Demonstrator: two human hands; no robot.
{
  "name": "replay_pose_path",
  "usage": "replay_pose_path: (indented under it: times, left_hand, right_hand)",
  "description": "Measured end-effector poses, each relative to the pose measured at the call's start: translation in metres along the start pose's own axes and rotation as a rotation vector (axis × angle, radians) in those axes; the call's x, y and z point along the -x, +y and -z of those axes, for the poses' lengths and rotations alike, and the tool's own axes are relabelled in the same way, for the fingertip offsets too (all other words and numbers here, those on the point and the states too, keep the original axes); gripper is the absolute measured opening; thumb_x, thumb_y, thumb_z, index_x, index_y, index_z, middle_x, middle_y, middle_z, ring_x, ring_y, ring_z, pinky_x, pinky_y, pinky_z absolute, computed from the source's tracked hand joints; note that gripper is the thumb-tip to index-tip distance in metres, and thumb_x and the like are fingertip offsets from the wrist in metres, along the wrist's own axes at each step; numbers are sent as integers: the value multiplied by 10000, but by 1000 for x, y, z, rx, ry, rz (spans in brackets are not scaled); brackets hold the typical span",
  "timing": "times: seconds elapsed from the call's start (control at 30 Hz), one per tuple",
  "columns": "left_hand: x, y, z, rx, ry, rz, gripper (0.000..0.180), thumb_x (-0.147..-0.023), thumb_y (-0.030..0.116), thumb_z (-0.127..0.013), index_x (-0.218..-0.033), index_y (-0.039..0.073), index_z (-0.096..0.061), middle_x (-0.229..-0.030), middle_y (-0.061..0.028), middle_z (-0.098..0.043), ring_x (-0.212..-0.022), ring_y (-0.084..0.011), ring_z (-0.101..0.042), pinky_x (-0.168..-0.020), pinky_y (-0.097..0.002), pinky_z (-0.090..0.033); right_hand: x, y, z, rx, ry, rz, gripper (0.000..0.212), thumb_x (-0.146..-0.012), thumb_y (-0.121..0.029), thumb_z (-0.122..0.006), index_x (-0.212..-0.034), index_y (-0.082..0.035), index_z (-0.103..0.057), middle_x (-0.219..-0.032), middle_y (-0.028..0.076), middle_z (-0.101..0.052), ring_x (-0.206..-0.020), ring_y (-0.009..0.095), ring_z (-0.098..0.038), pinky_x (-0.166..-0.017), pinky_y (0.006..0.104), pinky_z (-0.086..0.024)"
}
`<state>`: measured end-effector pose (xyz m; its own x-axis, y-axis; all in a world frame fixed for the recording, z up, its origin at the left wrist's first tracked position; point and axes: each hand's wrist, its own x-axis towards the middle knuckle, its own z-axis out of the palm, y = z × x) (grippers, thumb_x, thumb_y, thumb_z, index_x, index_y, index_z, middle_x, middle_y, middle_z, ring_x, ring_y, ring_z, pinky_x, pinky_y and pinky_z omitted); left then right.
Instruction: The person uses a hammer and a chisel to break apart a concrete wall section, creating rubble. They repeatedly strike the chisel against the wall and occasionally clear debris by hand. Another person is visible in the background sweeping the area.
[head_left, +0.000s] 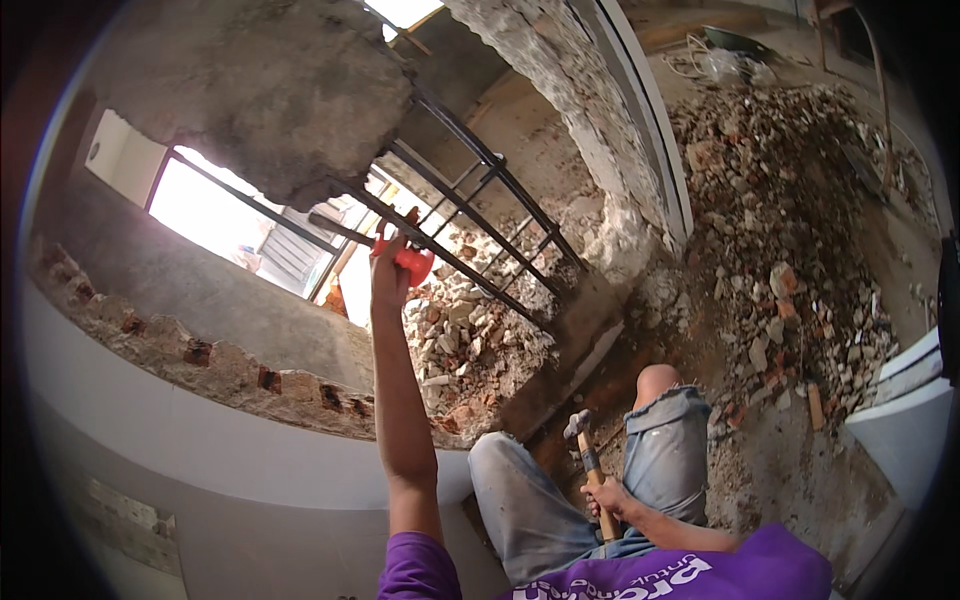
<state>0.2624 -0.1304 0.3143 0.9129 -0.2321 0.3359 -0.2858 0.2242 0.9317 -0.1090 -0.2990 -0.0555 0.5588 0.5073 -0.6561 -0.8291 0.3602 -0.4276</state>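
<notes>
By bars (498, 162) | left hand (386, 250) outstretched on red grip (414, 264) | right hand (605, 496) low, hammer (591, 463)

Rubble (790, 250) and rebar (497, 162) show a demolition site.

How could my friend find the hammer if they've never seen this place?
Start with the person's faded jeans, low in the picture. Between the two knees, the right hand grips the hammer, its grey metal head pointing away from the person. Its yellowish-brown handle sets it apart from the tool in the left hand, which has a bright red part.
</notes>
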Motion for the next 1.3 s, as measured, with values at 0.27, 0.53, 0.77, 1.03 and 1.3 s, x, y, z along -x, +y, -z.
replay_pose_path:
  times: [0.27,0.53,0.77,1.03,1.3]
  left_hand:
    - [-4,-12,-1,-89,105,9,420,-796,-58,-509,-1207,18,-481,-1071,-92,-590,-905,-144,-561,-763,-286,-498]
    - [-9,-31,0,-229,285,-117,329,-787,-16,-594,-1110,47,-577,-955,-32,-615,-757,-116,-573,-637,-291,-486]
    - [-9,-29,14,-146,271,12,243,-806,63,-602,-1039,91,-542,-722,-12,-533,-582,-124,-527,-462,-299,-429]
    - [-9,-30,-10,-295,219,-193,316,-724,24,-592,-1039,21,-575,-936,-45,-607,-826,-139,-559,-732,-282,-442]
    - [2,-18,-13,-357,215,-344,331,-721,22,-566,-1052,29,-576,-946,-70,-647,-769,-151,-597,-686,-291,-474]
  right_hand:
    - [-12,3,7,43,118,56,259,-817,-76,-574,-970,-61,-366,-649,54,-462,-453,122,-453,-393,285,-411]
    - [-18,-1,5,13,84,81,228,-823,-50,-545,-924,-84,-344,-611,41,-445,-455,121,-447,-393,287,-416]
    - [-48,-7,7,-135,172,66,175,-828,-46,-527,-874,-80,-361,-590,42,-437,-441,125,-435,-385,293,-400]
    - [-40,2,15,-297,397,264,109,-807,-44,-547,-838,-43,-442,-624,50,-477,-472,152,-484,-417,322,-443]
    - [19,-23,20,-344,500,647,193,-881,-248,-528,-834,-65,-487,-529,49,-467,-413,170,-492,-461,305,-439]
